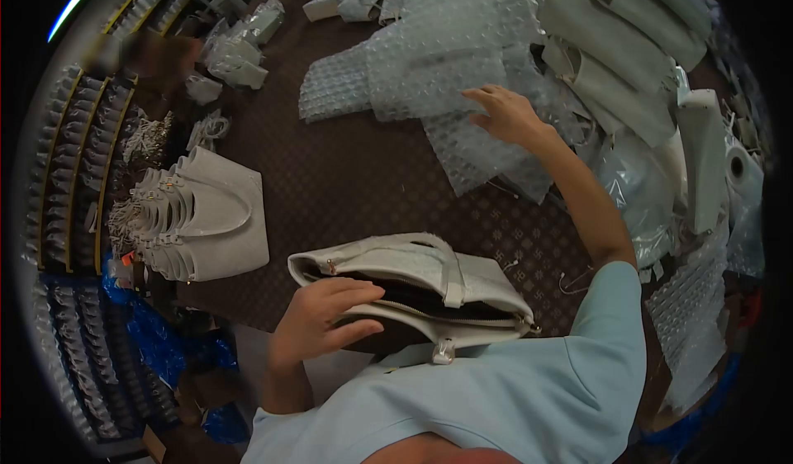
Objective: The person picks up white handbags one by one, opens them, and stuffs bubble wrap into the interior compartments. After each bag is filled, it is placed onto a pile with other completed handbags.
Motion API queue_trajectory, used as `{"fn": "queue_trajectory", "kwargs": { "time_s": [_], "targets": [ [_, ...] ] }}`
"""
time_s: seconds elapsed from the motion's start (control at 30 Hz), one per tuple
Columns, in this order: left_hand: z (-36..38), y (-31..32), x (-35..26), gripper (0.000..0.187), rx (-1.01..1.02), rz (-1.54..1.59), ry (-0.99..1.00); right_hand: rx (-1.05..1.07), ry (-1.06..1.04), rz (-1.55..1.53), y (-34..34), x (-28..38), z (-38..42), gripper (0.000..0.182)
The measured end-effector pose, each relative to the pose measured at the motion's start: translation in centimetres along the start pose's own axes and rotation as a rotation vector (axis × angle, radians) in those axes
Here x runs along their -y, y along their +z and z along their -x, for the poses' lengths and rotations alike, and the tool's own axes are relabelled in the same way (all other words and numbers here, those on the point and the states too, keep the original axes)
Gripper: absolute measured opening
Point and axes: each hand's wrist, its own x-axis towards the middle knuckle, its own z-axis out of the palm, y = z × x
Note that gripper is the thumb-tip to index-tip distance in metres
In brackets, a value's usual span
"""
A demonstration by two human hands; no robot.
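Two half-spread grips (pixel 322 319) (pixel 505 117) at handbag (pixel 487 284); bubblewrap (pixel 446 55)

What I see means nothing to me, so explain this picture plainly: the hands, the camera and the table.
There is no machine: a person works bare-handed. The one picture comes from a camera on their head, looking forward and down, so their own shirt fills the bottom. On the table, a bag lies open nearest the body, with more bags to the left and bubble wrap beyond. The left hand is at the bag's opening, the right hand over the wrap. Neither clearly grips anything.
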Motion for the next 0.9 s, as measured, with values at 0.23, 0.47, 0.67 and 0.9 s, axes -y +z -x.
{"fn": "queue_trajectory", "kwargs": {
  "time_s": [0.23, 0.47, 0.67, 0.9],
  "targets": [
    [1.8, 3.1, 0.1, 0.024, -0.023, -0.517, -0.174, -0.306, 0.199, 0.479, 5.4, -8.7, -16.6, 0.074],
    [1.7, 2.5, -1.8, 0.013, -0.056, -0.322, -0.383, -0.093, 0.174, 0.407, 14.9, -12.2, -11.0, 0.038],
    [2.7, -4.4, -1.9, 0.034, -0.141, 0.206, -0.009, -0.154, 0.090, -0.065, 8.5, -3.3, -6.0, 0.024],
    [-6.1, -13.1, 18.3, 0.095, -0.188, 1.171, -0.609, 0.202, -0.606, -0.429, -5.4, 14.1, 3.4, 0.028]
  ]
}}
